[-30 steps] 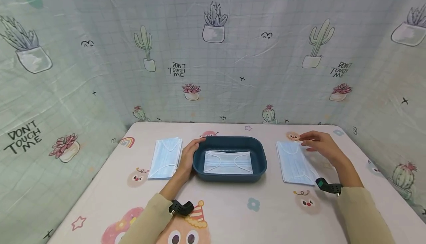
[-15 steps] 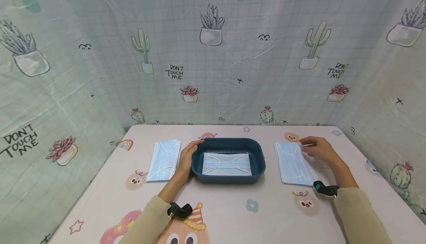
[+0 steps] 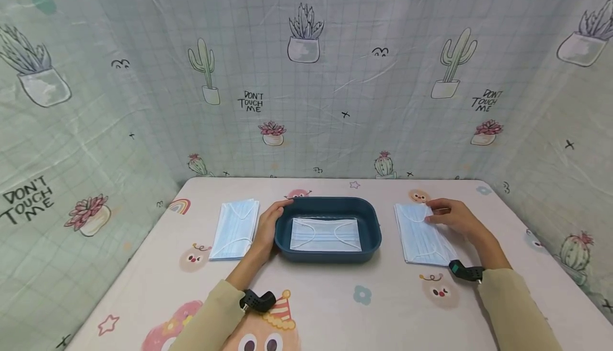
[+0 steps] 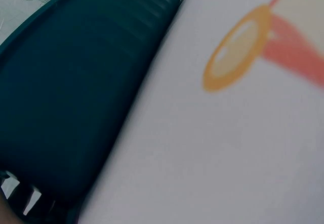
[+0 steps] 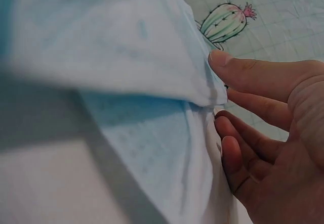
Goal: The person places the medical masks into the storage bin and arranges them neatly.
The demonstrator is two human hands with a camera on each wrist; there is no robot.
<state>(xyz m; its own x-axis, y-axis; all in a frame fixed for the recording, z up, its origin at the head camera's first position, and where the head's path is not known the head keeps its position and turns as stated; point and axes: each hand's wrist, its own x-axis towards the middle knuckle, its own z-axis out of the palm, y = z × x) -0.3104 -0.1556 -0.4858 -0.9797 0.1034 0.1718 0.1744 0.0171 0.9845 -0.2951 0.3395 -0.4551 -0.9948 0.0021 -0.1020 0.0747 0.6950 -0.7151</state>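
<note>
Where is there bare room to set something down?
Free: table in front of the bin, between the sleeves, and the gap between bin and right masks. Crowded: the bin's left side, where the left hand lies near the left masks, and the right masks' far corner, by the right hand.

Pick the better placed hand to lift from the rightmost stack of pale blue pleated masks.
Right, probably: the right hand is at the edge of that stack. The left hand rests against the dark blue rectangular plastic tray, which separates it from that stack.
</note>
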